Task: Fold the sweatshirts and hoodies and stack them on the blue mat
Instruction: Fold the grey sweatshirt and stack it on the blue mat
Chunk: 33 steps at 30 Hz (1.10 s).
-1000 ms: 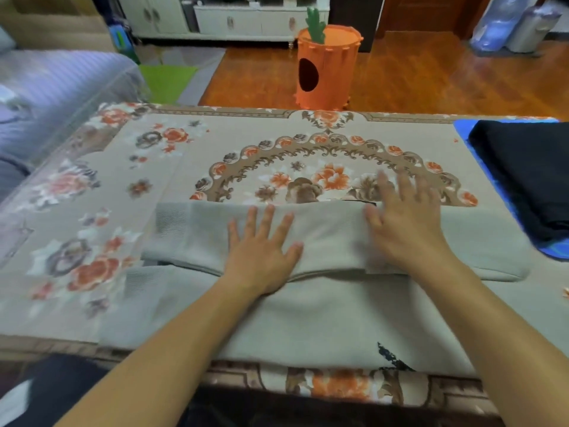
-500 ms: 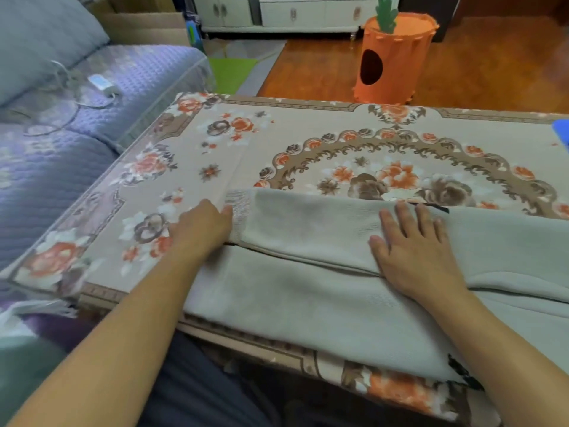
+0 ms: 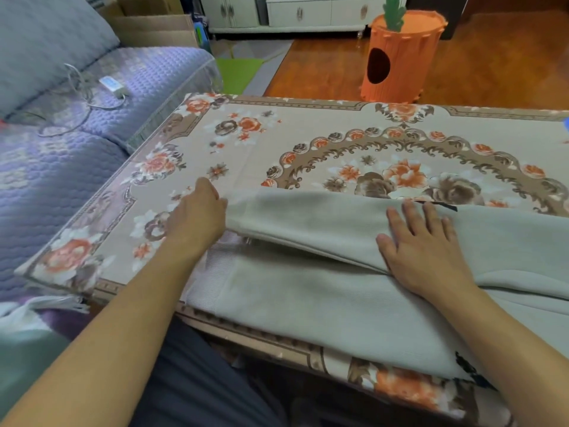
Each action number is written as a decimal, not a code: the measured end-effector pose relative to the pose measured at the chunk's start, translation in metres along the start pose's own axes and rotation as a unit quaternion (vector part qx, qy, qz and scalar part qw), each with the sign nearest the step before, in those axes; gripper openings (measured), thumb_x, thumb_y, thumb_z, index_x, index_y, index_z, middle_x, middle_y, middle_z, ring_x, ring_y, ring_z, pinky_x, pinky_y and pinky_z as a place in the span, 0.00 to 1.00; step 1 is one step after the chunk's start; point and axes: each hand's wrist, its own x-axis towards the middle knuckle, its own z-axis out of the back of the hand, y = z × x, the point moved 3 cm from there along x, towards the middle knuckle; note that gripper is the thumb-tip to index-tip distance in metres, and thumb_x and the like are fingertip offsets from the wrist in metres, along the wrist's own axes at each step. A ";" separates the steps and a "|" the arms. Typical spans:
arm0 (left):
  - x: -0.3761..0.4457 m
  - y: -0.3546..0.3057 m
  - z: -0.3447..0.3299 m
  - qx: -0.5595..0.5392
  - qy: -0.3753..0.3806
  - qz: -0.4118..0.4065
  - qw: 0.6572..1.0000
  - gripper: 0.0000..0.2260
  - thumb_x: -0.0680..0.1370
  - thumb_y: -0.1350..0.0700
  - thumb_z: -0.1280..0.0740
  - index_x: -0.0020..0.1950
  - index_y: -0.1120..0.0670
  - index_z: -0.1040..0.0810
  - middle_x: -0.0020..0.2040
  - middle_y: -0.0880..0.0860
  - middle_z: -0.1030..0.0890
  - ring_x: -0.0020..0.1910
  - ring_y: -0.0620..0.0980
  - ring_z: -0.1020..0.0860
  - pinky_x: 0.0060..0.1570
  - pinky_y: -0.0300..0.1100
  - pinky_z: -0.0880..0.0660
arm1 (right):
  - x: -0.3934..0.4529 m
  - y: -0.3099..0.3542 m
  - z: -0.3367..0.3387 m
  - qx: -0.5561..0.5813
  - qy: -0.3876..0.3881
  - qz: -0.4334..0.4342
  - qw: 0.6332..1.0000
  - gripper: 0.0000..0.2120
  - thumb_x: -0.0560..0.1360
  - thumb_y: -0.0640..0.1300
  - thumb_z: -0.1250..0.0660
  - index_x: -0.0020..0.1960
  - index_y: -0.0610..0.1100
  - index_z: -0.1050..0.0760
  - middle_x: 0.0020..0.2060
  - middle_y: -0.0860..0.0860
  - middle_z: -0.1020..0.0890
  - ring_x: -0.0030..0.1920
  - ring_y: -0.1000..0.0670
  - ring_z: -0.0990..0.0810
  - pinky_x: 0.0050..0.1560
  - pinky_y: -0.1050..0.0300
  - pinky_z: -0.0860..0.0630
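Left hand pinches the grey sweatshirt's left edge; right hand presses flat, fingers spread, mid-fold.

The table is covered with a beige cloth that has orange and brown flowers. On the cloth lies a grey sweatshirt, partly folded. At the far right edge a small blue spot shows, maybe a mat.
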 end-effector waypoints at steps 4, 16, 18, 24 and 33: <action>-0.029 0.019 -0.041 0.101 0.018 -0.093 0.990 0.06 0.84 0.52 0.43 0.51 0.53 0.34 0.41 0.56 0.22 0.37 0.57 0.26 0.37 0.52 0.30 | 0.000 -0.001 0.001 0.002 0.005 0.001 1.000 0.31 0.81 0.63 0.60 0.81 0.52 0.55 0.81 0.50 0.57 0.80 0.45 0.63 0.78 0.42 0.61; -0.026 -0.087 -0.095 0.171 0.140 -0.295 0.929 0.29 0.81 0.34 0.57 0.82 0.39 0.53 0.83 0.52 0.55 0.81 0.57 0.60 0.78 0.60 0.61 | 0.001 0.000 0.002 -0.001 0.021 0.001 1.000 0.31 0.81 0.62 0.59 0.82 0.52 0.56 0.81 0.49 0.58 0.79 0.44 0.64 0.78 0.42 0.63; -0.034 -0.071 -0.105 0.181 0.161 -0.250 0.937 0.31 0.79 0.30 0.62 0.81 0.37 0.60 0.83 0.50 0.61 0.81 0.56 0.64 0.76 0.61 0.66 | 0.001 0.000 0.002 0.005 0.023 0.002 1.000 0.31 0.81 0.62 0.59 0.81 0.53 0.55 0.81 0.50 0.58 0.79 0.44 0.65 0.78 0.42 0.63; -0.040 -0.041 -0.088 0.103 0.146 -0.095 0.979 0.30 0.81 0.33 0.61 0.82 0.40 0.58 0.83 0.51 0.60 0.81 0.58 0.61 0.77 0.63 0.62 | 0.002 0.000 -0.001 0.000 0.010 0.000 1.000 0.31 0.81 0.62 0.60 0.81 0.53 0.55 0.81 0.50 0.57 0.79 0.45 0.64 0.78 0.42 0.63; -0.031 0.007 -0.046 0.154 0.078 0.101 0.980 0.34 0.84 0.37 0.54 0.76 0.63 0.39 0.75 0.64 0.33 0.70 0.68 0.31 0.63 0.62 0.33 | 0.001 0.000 -0.001 -0.009 0.001 0.003 1.000 0.31 0.81 0.62 0.60 0.81 0.52 0.55 0.81 0.49 0.56 0.80 0.44 0.63 0.78 0.41 0.62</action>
